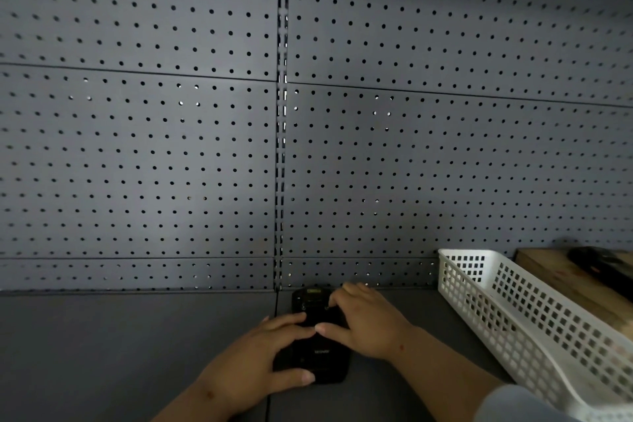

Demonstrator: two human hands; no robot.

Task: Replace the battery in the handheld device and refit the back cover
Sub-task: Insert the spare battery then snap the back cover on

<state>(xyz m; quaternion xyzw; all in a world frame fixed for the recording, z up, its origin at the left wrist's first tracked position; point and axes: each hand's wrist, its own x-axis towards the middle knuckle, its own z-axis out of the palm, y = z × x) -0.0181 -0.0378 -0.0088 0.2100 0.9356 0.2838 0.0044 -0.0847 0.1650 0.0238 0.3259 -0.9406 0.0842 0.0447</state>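
A black handheld device [317,349] lies back-up on the grey shelf [137,346], its long axis pointing away from me toward the pegboard. My left hand [257,356] wraps its near left side, thumb along the near edge and fingers over the back. My right hand [366,322] lies across its upper middle, thumb pressed flat on the back beside my left fingertips. The far end of the device, with a small yellowish label, shows beyond my fingers. Whether the back cover is seated I cannot tell; no loose battery is in sight.
A white perforated plastic basket [534,315] stands at the right, running toward me. Behind it lies a brown cardboard box [561,281] with a dark object [596,264] on top. A grey pegboard wall [281,120] rises just behind the device.
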